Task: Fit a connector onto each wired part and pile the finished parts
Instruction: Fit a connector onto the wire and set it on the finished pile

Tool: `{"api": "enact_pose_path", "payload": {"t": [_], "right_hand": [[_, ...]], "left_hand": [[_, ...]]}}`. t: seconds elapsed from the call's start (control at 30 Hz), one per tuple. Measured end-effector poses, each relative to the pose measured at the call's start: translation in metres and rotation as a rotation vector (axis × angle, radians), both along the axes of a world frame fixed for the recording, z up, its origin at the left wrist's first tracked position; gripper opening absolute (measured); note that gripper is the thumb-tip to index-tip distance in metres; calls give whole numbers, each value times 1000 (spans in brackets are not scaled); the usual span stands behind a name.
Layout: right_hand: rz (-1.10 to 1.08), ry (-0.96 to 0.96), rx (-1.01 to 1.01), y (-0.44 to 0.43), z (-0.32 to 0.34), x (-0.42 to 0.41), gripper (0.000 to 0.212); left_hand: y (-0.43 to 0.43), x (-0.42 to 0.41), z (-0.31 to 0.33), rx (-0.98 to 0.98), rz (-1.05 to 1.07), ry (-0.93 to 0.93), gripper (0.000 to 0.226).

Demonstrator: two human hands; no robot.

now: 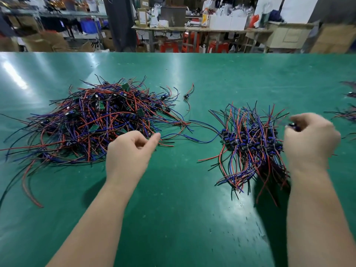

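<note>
Wired parts (92,120) are lying in a wide tangled heap of red, blue and black leads and small green boards on the left of the green bench (192,199), while a tidier pile (248,145), dark bodies bunched together, is sitting to the right. The blurred right grip (310,139) is hovering over that pile's right edge, pinching one small dark part (293,127) that is hard to make out. The left grip (129,151) is curling at the heap's near edge; whether it is holding a wire, I cannot tell.

The left grip (131,151) hangs loosely curled beside a tangled heap of red, blue and black wired parts (92,120) on the green tabletop (183,199). The blurred right grip (312,139) pinches a small dark part (294,127) over a tidier pile of wired parts (250,143).
</note>
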State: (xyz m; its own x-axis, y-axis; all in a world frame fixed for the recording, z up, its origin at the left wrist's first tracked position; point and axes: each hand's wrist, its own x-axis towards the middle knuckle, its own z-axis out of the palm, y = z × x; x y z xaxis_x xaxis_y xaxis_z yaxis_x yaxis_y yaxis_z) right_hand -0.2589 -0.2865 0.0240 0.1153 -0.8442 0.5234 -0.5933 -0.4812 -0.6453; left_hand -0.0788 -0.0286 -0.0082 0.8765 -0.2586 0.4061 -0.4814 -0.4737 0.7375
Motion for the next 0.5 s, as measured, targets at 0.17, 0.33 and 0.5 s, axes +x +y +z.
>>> {"api": "enact_pose_path", "payload": {"t": [0.17,0.33,0.5], "right_hand": [[42,313,411,-5,-17,1,68],[113,318,278,12,-16,17,59],[288,288,163,35,-19,35,41]], "left_hand": [[4,16,-10,349,104,-24,21],[6,21,-20,686,97,97,43],[7,27,-17,654,131,11,30]]}}
